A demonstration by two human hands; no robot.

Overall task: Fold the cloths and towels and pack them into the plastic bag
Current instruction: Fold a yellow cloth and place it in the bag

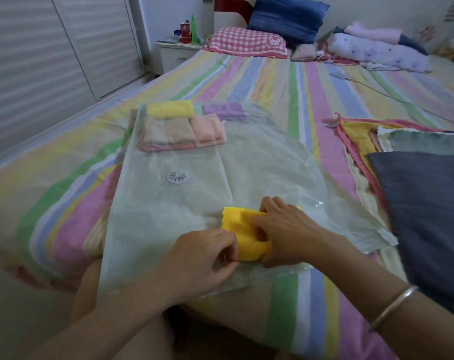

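Your striped bed (pixel 311 87) carries the plastic bag (pixel 246 165), lying flat. The unfolded pile (pixel 423 203) just beside its right edge is left to do. Several folded cloths (pixel 179 128) are already packed at the bag's far end. At its near end sits the yellow cloth (pixel 242 224): your left hand (pixel 202 258) pinches its edge and your right hand (pixel 285 229) curls its fingers round it

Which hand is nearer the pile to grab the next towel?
Probably the right hand. The pile, with the dark blue towel on top, lies on its side of the plastic bag; the left hand would have to cross over. Both hold the yellow cloth now.
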